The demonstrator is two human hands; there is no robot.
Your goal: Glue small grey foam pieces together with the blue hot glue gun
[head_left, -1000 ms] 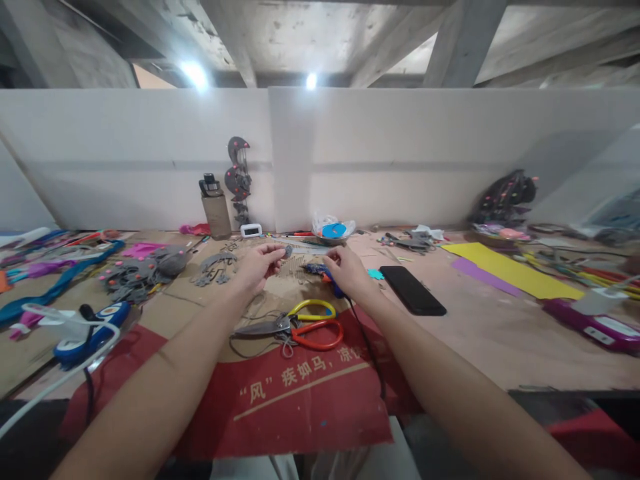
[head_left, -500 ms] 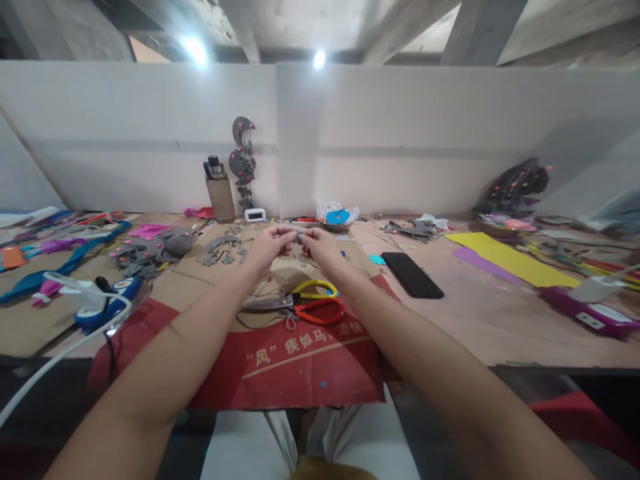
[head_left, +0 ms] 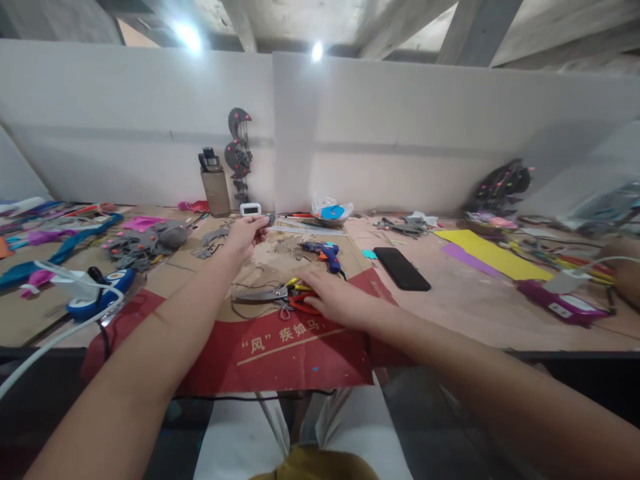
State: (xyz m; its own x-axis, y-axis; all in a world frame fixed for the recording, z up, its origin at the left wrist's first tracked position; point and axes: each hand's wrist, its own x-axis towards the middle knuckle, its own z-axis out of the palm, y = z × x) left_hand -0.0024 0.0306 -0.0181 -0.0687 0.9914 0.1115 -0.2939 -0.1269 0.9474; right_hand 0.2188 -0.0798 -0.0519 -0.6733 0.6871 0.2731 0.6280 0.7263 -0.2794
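Observation:
Between the fingertips of my left hand (head_left: 249,235) is a small grey piece (head_left: 271,219), raised over the back of the cardboard. My right hand (head_left: 333,293) lies over the handles of the scissors (head_left: 263,295), its thumb and fingers apart. The scissors rest flat with their blades toward the left; one handle loop is yellow, the other red, and both are partly covered by the hand. A blue glue gun (head_left: 325,253) lies just beyond the right hand. Dark cord (head_left: 245,313) curls around the blades.
Cardboard with a red printed flap (head_left: 300,360) covers the near table. A black phone (head_left: 401,269) lies to the right, near yellow sheet (head_left: 493,257). Grey pieces (head_left: 145,243) and a blue power strip (head_left: 103,293) are at left. A bottle (head_left: 216,190) stands by the wall.
My hands have parted. The left moved left, keeping the small grey piece; the right came back toward me onto the scissors' handles. The glue gun now shows.

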